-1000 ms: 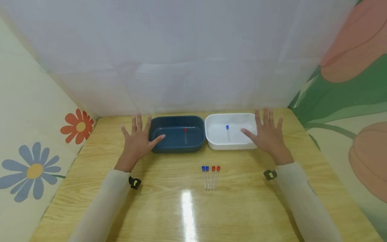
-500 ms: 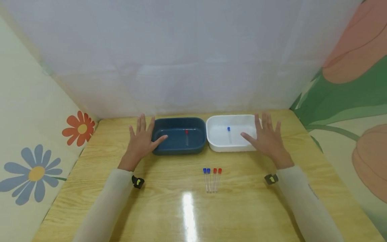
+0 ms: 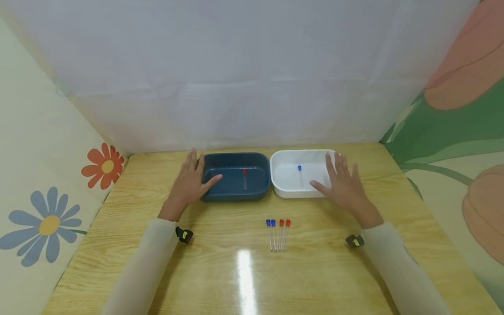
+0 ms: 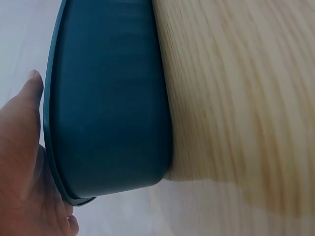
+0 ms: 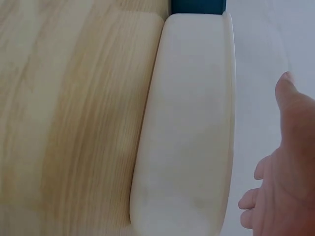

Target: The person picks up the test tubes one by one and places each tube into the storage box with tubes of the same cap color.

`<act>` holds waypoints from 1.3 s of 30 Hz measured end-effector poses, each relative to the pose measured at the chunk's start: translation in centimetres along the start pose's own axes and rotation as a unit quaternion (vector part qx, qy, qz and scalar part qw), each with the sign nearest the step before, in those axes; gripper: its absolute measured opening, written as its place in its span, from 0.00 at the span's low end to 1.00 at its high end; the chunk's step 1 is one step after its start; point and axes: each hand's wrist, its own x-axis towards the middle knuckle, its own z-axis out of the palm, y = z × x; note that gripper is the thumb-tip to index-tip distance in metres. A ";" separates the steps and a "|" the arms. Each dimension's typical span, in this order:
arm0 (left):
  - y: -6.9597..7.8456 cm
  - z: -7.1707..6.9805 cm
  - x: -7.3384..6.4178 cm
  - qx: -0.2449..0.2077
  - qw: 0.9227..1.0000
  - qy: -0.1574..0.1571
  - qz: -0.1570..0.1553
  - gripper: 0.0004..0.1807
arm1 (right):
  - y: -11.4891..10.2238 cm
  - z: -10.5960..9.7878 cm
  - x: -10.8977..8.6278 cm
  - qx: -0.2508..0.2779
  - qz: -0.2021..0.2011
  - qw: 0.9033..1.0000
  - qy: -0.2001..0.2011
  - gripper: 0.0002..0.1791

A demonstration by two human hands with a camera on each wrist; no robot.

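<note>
In the head view my left hand is at the left end of a dark blue tray, its fingers extended and the thumb over the near left corner. The left wrist view has this hand at the tray's rim; whether it touches cannot be told. My right hand spreads its fingers over the right end of a white tray. In the right wrist view that hand appears apart from the white wall. A red-capped clear tube lies in the blue tray, a blue-capped one in the white tray.
On the wooden table, in front of the trays, lie two blue-capped tubes and two red-capped tubes side by side. A white sheet hangs behind; flower-patterned panels flank the table.
My left hand has shifted right, closer against the blue tray. The right hand has drifted slightly left and nearer over the white tray. The tubes stay where they were.
</note>
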 end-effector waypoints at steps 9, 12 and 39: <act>0.0 0.2 0.2 -0.019 0.999 -0.042 0.002 0.58 | -1.7 0.0 -1.1 0.006 -0.024 1.000 -0.014 0.56; 0.0 0.3 0.2 -0.020 0.999 -0.051 0.002 0.58 | -2.2 0.1 -1.6 0.006 -0.041 0.999 -0.012 0.57; 0.2 0.9 0.0 0.002 0.999 -0.051 -0.008 0.57 | -4.8 0.9 -4.7 -0.012 -0.119 0.993 -0.002 0.57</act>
